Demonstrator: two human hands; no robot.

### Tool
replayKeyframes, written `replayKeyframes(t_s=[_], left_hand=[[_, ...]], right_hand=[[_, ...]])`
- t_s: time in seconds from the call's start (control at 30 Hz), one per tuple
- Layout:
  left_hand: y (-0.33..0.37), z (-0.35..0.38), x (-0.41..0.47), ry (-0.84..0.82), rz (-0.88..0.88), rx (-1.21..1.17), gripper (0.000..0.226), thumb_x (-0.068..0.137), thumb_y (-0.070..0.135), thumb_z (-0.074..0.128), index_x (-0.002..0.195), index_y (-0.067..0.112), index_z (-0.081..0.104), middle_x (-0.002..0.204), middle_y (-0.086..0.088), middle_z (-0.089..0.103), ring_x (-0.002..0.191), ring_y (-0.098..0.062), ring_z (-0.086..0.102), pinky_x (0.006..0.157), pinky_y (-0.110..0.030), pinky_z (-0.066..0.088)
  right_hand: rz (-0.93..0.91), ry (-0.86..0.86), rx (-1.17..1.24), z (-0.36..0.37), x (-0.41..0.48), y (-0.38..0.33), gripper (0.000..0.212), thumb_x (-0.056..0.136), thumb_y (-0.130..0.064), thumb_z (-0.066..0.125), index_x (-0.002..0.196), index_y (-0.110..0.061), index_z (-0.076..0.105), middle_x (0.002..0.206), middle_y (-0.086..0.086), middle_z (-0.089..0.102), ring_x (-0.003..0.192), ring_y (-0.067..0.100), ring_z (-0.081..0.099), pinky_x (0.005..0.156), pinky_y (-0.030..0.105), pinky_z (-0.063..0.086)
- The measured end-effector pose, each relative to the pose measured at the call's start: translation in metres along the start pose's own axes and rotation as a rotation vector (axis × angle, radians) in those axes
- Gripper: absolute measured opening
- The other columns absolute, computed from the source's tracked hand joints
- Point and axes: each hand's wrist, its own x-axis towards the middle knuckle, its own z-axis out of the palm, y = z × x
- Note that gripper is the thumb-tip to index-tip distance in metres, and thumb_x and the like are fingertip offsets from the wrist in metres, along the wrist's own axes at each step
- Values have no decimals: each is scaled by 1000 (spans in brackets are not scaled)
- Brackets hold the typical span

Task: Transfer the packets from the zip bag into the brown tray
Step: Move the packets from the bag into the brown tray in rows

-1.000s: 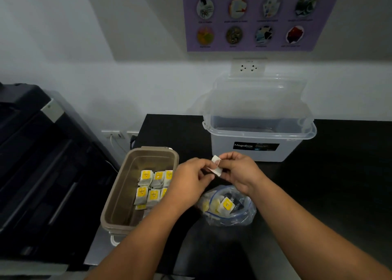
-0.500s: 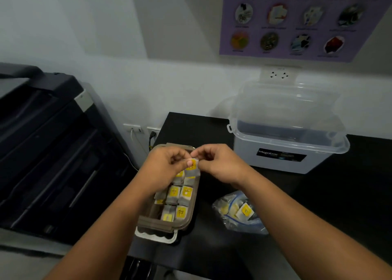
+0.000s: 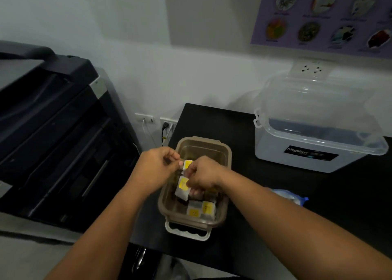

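Lowered since the earlier frame, the left grip (image 3: 161,167) and right grip (image 3: 203,173) now sit just inside the brown tray (image 3: 225,152). Left grip: thumb and forefinger pinch the edge of the upper packet (image 3: 187,164). Right grip: fingers curled round the lower packet (image 3: 182,186). Further packets (image 3: 201,208) lie in the tray, at the surface's (image 3: 212,120) left edge. The zip bag (image 3: 290,197) lies to the right, partly hidden by the right forearm (image 3: 275,211).

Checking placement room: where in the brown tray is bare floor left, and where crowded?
Bare: far end of the brown tray, behind the left hand and right hand. Crowded: the middle under those hands, and the near end with packets.
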Motion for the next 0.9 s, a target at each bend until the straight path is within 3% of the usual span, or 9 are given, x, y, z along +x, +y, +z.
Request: replayKeyframes(t_s=[0.17,0.23,0.37,0.43,0.5,0.57,0.7,0.83,0.9], left_hand=[[-22,3,2,-11,30,-1,13,81,25,82,89,29,72,88,12,65,66,5,56,61,-4,40],[-27,4,4,-5,66,-22,15,81,23,82,89,29,71,89,12,63,66,3,56,62,-5,41],[-33,3,6,-22,87,-45,17,80,24,82,89,30,70,89,12,61,69,-5,56,67,-13,44],[-33,2,6,-42,92,-50,16,82,24,81,92,29,71,91,13,60,71,-5,56,67,-14,44],[-33,1,7,-65,94,-46,15,83,26,80,94,30,71,92,14,60,71,-5,56,67,-15,44],[-34,0,9,-83,104,-30,16,83,27,80,94,32,69,93,14,60,72,-5,57,66,-14,44],[-37,-3,11,-91,134,-14,15,83,28,79,92,34,68,92,13,61,71,-5,57,66,-14,43],[-31,-6,14,-93,150,-2,12,85,28,77,93,32,68,90,14,61,73,-5,57,67,-16,44],[-27,-7,17,-76,162,6,12,86,27,76,91,33,67,89,14,61,72,-4,57,66,-15,43]], right_hand=[[171,-60,-151,31,25,1,17,98,1,62,113,4,68,69,13,71,77,32,76,77,43,62],[182,-55,-244,38,29,-1,13,98,-5,65,108,2,69,68,8,71,73,29,76,70,40,61],[142,21,-473,47,34,-6,19,95,-12,69,112,-3,72,86,9,65,69,23,61,56,28,49],[179,15,-601,51,38,-6,7,93,-12,71,96,-5,72,83,9,65,60,20,57,51,30,46],[211,52,-660,54,45,-5,23,90,-13,74,72,-12,61,71,6,62,55,17,53,51,31,45],[222,74,-697,55,48,-3,30,87,-14,77,65,-14,56,65,4,57,55,16,53,58,32,46],[221,95,-693,58,48,-3,9,86,-12,77,85,-6,70,64,4,56,59,20,57,54,30,46],[227,78,-633,56,43,-7,8,88,-13,75,88,-6,72,70,5,66,61,19,64,64,35,57],[227,64,-560,43,37,-11,13,93,-16,71,101,-8,78,83,6,77,73,20,74,78,39,64]])
